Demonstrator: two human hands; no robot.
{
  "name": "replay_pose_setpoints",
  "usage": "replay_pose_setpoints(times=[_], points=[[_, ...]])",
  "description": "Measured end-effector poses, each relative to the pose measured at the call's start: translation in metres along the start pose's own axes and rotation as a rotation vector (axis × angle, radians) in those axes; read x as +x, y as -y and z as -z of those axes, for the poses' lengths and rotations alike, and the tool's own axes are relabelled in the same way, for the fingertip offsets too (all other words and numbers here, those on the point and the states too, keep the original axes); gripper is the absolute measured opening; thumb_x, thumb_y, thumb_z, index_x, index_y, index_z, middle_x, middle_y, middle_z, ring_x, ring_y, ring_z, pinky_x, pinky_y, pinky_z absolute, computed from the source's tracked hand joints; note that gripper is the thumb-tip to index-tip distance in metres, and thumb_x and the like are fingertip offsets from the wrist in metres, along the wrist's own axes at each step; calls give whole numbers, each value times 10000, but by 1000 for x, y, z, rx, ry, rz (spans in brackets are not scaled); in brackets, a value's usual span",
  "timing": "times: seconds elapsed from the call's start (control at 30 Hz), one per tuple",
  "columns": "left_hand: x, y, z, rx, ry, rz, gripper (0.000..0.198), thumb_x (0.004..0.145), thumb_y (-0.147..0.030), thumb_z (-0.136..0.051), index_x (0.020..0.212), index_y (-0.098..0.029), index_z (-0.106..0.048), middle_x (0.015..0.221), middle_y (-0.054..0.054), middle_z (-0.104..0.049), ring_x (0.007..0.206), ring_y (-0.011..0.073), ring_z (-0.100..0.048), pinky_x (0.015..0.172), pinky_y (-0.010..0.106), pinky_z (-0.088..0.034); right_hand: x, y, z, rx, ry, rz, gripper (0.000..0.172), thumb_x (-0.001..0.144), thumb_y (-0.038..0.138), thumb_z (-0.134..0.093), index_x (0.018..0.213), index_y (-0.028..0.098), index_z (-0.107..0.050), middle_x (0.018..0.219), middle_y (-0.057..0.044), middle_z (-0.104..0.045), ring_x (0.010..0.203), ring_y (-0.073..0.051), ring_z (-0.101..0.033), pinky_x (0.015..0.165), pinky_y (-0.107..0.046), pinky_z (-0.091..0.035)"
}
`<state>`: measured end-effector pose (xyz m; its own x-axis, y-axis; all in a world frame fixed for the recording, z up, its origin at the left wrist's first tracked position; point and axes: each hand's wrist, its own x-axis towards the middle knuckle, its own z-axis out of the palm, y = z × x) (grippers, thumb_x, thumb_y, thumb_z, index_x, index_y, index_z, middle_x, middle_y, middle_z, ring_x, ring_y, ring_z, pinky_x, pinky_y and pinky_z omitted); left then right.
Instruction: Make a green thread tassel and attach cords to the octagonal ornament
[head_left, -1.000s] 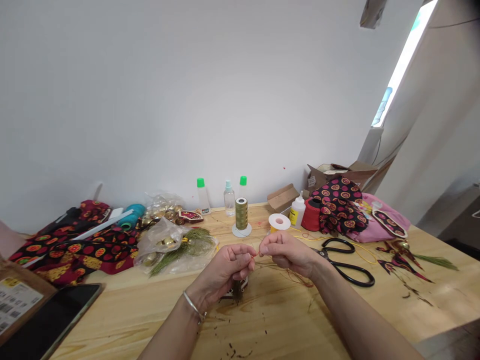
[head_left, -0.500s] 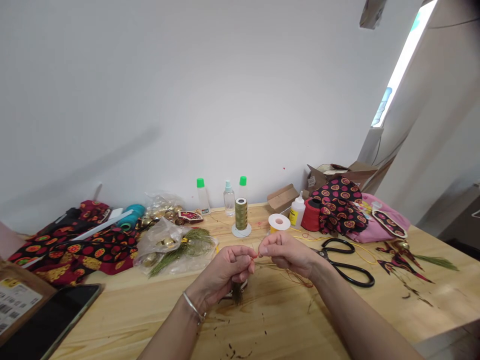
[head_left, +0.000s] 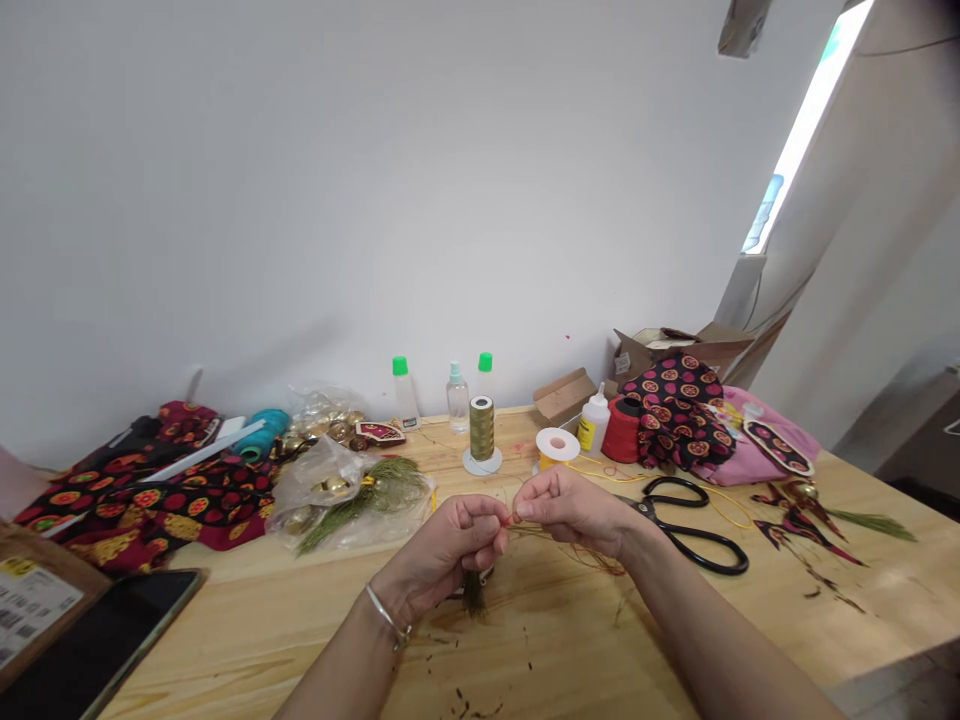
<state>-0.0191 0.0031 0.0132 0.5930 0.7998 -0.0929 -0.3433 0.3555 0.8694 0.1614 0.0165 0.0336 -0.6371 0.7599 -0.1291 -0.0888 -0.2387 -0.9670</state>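
Right hand (head_left: 564,512) slightly nearer left hand (head_left: 466,538) than before, thread (head_left: 511,519) apparently pinched.

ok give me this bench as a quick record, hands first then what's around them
left hand: fingertips pinched at an orange-red thread
right hand: pinched at the thread, close beside the left
below left hand: dark tassel; held or lying, cannot tell
behind hands: green spool, upright; yellow spool to its right
right of hands: scissors, blades partly hidden
near wall: clear bottle between two green-capped bottles
far left: teal spool, on its side
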Motion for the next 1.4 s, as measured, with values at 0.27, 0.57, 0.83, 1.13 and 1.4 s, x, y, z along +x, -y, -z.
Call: replay_pose_setpoints(times=[0.27, 0.57, 0.83, 1.13, 1.4], points=[[-1, 2, 1, 6, 40, 44, 232, 582, -299, -710, 669, -114, -599, 472, -15, -532, 357, 16, -303, 379, 173, -125, 0, -1, 5, 68, 51, -14, 192, 640, 274, -657, 683, 99, -592, 369, 110, -301, 327, -9, -124, 330, -187, -34], [-3, 0, -3, 114, 98, 122, 275, 543, -340, -721, 636, -103, -617, 455, 5, -552, 336, 19, -331, 350, 172, -119, 1, -2, 4, 181, 259, -128, 187, 681, 241, -596, 587, 109, -504, 348, 120, -236, 308, -8, -125, 307, -155, -62], [-1, 3, 2, 38, 60, 40, 216, 599, -291, -697, 652, -115, -585, 481, -4, -551, 345, 17, -331, 364, 164, -156, 4, -3, 8, 320, 235, -58, 274, 739, 311, -554, 583, 148, -398, 413, 114, -209, 342, -13, -105, 302, -129, -79], [0, -4, 1, -309, -62, -40, 141, 622, -142, -686, 659, -106, -555, 495, -57, -491, 338, -23, -343, 340, 78, -271, 9, 3, 20, 634, 73, -23, 299, 756, 357, -543, 632, 184, -333, 422, 125, -145, 351, -27, -9, 287, -126, -13], [6, -7, 4, -475, -466, -148, 86, 749, -53, -527, 721, -124, -567, 612, -14, -603, 500, 76, -598, 532, 218, -540, 14, -3, 22, 588, -37, 37, 275, 730, 335, -583, 668, 179, -365, 440, 119, -192, 351, -22, -62, 295, -115, -54]])
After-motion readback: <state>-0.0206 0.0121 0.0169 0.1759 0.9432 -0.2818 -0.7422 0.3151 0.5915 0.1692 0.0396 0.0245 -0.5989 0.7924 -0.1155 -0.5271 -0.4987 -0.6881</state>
